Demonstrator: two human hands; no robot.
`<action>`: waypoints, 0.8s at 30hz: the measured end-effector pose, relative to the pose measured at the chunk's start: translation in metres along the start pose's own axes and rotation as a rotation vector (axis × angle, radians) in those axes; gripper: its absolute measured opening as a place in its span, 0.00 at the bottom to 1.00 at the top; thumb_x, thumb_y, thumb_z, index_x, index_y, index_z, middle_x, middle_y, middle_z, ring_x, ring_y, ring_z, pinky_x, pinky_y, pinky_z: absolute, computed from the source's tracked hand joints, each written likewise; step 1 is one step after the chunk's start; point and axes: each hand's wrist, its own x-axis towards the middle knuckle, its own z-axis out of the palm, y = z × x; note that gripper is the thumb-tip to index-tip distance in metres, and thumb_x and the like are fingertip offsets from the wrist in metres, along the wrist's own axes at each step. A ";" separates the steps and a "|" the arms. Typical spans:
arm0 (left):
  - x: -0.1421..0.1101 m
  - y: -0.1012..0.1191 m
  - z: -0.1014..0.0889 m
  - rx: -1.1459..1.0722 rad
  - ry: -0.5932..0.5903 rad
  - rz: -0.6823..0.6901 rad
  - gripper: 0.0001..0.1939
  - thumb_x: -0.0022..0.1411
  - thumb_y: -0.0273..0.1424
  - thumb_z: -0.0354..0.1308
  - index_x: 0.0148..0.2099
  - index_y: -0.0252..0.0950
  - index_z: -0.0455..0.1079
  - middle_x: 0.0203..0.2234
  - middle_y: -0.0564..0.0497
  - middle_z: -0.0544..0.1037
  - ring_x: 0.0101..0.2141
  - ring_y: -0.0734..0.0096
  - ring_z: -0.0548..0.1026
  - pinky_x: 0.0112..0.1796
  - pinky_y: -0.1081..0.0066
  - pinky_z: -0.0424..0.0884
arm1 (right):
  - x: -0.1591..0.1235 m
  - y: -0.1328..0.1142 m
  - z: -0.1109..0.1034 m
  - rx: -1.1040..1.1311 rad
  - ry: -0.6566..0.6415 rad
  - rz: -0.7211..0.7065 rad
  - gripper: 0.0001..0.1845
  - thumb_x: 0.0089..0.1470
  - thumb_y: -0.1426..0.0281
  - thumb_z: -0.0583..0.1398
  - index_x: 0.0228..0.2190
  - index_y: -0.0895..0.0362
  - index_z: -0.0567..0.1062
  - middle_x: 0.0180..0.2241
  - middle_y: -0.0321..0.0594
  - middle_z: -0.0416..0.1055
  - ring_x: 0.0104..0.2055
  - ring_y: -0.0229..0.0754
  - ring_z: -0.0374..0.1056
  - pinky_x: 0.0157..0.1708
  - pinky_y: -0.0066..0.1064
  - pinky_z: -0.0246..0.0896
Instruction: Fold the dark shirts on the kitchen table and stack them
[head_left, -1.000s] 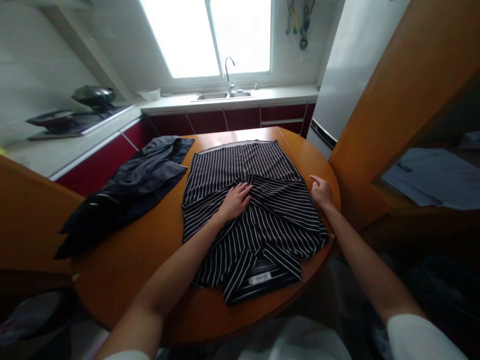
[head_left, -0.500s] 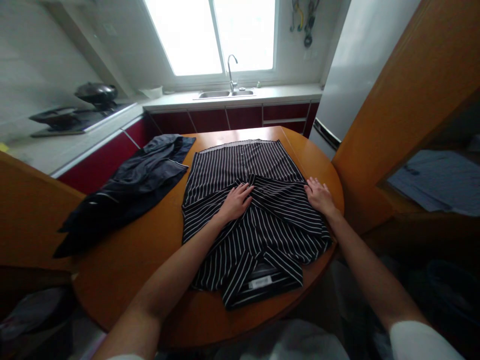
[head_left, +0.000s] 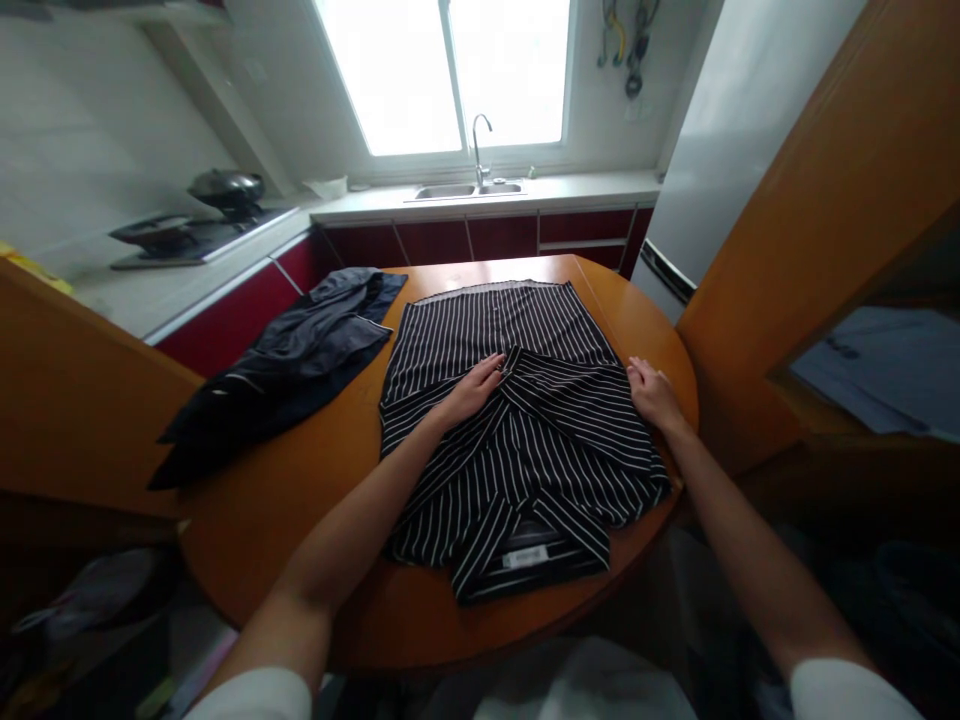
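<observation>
A black shirt with white stripes lies spread on the round wooden table, its collar toward me and its hem toward the window. Both sleeves are folded inward over its front, and their cuffs meet near the middle. My left hand rests with outstretched fingers on the sleeve end at the centre. At the shirt's right edge, my right hand is open, fingers extended beside the folded sleeve. A pale label shows inside the collar.
A dark jacket-like garment lies on the table's left side. Beyond the table are a counter with a sink, a faucet and a stove with pans. A fridge and a wooden panel stand at right.
The view has shifted slightly, moving the scene right. My right hand has slid a little off the sleeve toward the shirt's outer edge. My left hand stays at the cuffs, its fingers closer together.
</observation>
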 end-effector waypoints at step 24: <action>-0.267 0.071 -0.007 0.181 -0.352 0.246 0.37 0.70 0.29 0.54 0.75 0.48 0.43 0.69 0.47 0.57 0.68 0.59 0.55 0.67 0.50 0.53 | -0.195 -0.068 -0.071 0.123 -0.743 -0.817 0.42 0.59 0.72 0.63 0.69 0.45 0.53 0.67 0.42 0.57 0.70 0.49 0.51 0.70 0.55 0.38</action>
